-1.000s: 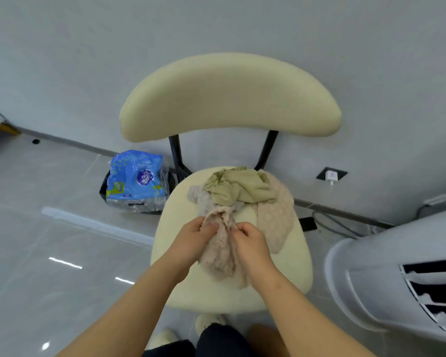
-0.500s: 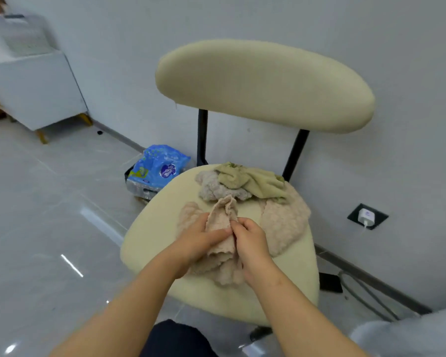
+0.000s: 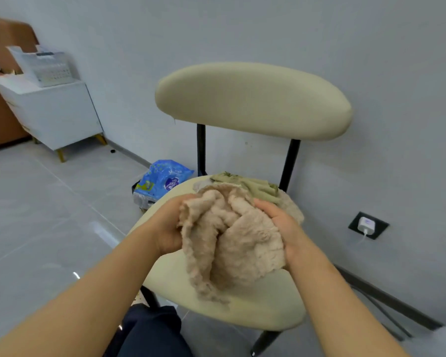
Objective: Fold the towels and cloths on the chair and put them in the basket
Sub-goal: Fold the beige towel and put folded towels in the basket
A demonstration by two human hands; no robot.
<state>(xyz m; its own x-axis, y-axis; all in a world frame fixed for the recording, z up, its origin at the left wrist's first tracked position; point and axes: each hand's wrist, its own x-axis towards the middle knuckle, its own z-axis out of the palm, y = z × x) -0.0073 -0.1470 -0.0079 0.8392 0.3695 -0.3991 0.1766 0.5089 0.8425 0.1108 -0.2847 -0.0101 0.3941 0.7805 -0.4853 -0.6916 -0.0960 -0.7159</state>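
A fluffy beige towel (image 3: 232, 240) hangs bunched above the cream chair seat (image 3: 263, 302). My left hand (image 3: 165, 228) grips its left edge and my right hand (image 3: 281, 225) grips its right edge, both a little above the seat. Behind the towel, at the back of the seat, lies an olive-green cloth (image 3: 250, 185) on top of a grey cloth (image 3: 200, 185) and another beige towel (image 3: 292, 207). A white slotted basket (image 3: 45, 65) stands on a white cabinet (image 3: 57, 114) at the far left.
The chair's padded backrest (image 3: 252, 99) stands close to the grey wall. A blue plastic pack (image 3: 162, 180) lies on the floor left of the chair. A wall socket with a white plug (image 3: 367, 225) and cables are at the right. Tiled floor spreads to the left.
Both hands have lifted the beige towel off the seat and moved apart, spreading it. The view has swung left, bringing the cabinet and basket into sight.
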